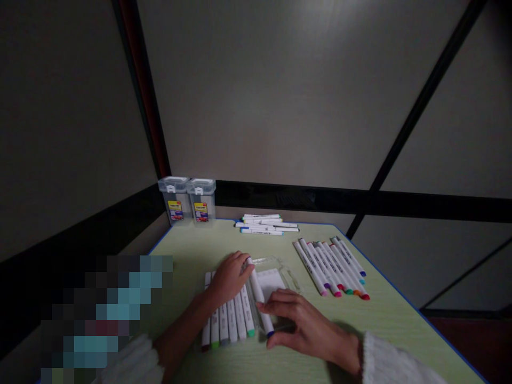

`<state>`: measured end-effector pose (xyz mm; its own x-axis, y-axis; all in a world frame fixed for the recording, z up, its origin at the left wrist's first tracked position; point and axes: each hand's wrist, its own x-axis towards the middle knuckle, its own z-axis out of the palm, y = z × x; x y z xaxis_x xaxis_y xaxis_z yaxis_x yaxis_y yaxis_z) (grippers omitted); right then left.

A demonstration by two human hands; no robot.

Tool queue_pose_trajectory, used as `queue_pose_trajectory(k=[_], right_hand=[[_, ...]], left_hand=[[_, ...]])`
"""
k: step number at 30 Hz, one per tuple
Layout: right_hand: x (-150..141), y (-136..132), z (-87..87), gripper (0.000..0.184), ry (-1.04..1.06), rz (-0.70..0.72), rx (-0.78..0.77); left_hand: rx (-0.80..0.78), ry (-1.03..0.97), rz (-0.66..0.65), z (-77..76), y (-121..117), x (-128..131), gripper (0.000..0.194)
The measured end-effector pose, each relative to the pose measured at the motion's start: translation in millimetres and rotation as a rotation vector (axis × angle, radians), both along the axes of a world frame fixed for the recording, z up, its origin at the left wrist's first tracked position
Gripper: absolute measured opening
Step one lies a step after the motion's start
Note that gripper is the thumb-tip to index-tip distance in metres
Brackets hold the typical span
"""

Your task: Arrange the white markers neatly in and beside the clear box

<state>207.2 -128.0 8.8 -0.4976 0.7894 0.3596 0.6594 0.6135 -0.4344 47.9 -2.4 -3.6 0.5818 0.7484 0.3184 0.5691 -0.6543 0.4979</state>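
Observation:
A white marker with a dark blue cap [258, 290] lies slantwise over a clear plastic case [294, 280]. My left hand [230, 277] has its fingers and thumb closed round the marker's far end. At the near end, close to the cap, my right hand [298, 320] holds the same marker between thumb and fingers. Under and beside my left forearm is a row of several white markers [232, 320] with caps of different colours, side by side. A white insert [272, 278] shows inside the case, which is partly hidden by my hands.
Several colour-capped markers [332, 266] lie in a slanted group at the right of the table [180, 250]. More markers [262, 226] are loosely piled at the back. Two lidded clear boxes [175, 200] with labels stand at the back left corner, against the wall [264, 117].

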Motion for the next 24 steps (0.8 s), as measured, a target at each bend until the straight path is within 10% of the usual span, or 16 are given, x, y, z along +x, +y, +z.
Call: queue_pose_trajectory(k=[17,24], right_hand=[[-3.4,0.3,10.3,0.051,-0.310,0.076,0.074],[-4.1,4.8,4.3,0.023,-0.417,0.072,0.239]], left_hand=[[-0.043,-0.003,0.002,5.6,-5.7,-1.2,0.015],[-0.047,-0.043,-0.002,3.2,-3.8,-1.3,0.011]])
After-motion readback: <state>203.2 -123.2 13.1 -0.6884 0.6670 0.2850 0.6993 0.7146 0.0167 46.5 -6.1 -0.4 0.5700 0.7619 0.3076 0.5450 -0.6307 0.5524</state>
